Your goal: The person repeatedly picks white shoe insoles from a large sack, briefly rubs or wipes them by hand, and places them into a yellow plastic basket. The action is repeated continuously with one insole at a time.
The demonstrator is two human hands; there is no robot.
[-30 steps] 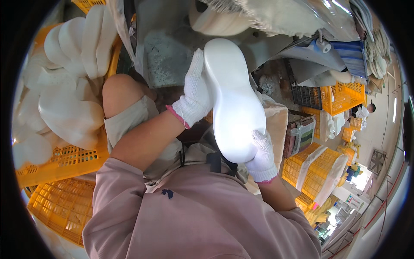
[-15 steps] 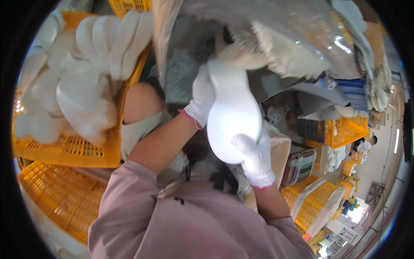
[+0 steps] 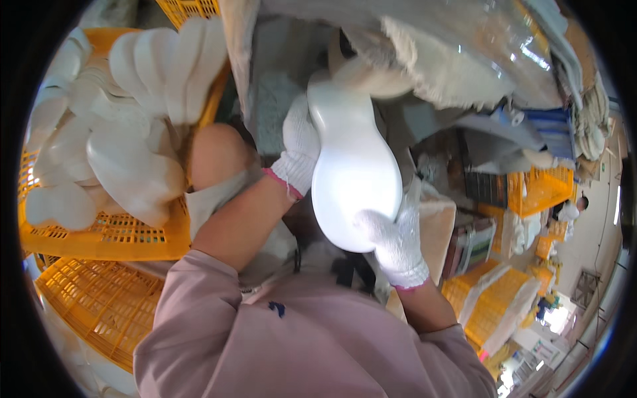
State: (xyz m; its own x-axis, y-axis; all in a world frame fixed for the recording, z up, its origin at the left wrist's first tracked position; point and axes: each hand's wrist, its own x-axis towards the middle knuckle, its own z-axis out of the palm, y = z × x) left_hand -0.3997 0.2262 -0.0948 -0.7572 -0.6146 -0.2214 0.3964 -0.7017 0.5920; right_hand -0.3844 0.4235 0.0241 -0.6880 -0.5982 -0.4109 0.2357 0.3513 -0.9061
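Head view, so basically looking down at your own lap: the glossy white sole-shaped piece [image 3: 355, 186] is right in the middle, in front of the torso, narrow part up and away, wide rounded end toward the body. The white-gloved left hand [image 3: 300, 144] has it along the left edge, fingers pointing up beside the narrow part. The white-gloved right hand [image 3: 397, 247] has the wide end at the lower right, thumb flat on the shiny face and fingers along the right edge, so both are holding the same piece. Can't really see what's tucked underneath.

Just past the far end there's a pale, rounded, wheel-like thing [image 3: 375, 78]; it's kinda blurry, so I honestly can't tell if the two are touching. Frayed cream cloth [image 3: 451, 76] hangs next to it.

Off to the left, a yellow slotted plastic crate [image 3: 99, 247] is heaped with similar white moulded pieces [image 3: 136, 169], some standing on edge in a row at the back. Another yellow grid-sided plastic crate [image 3: 103, 308] sits below that one.
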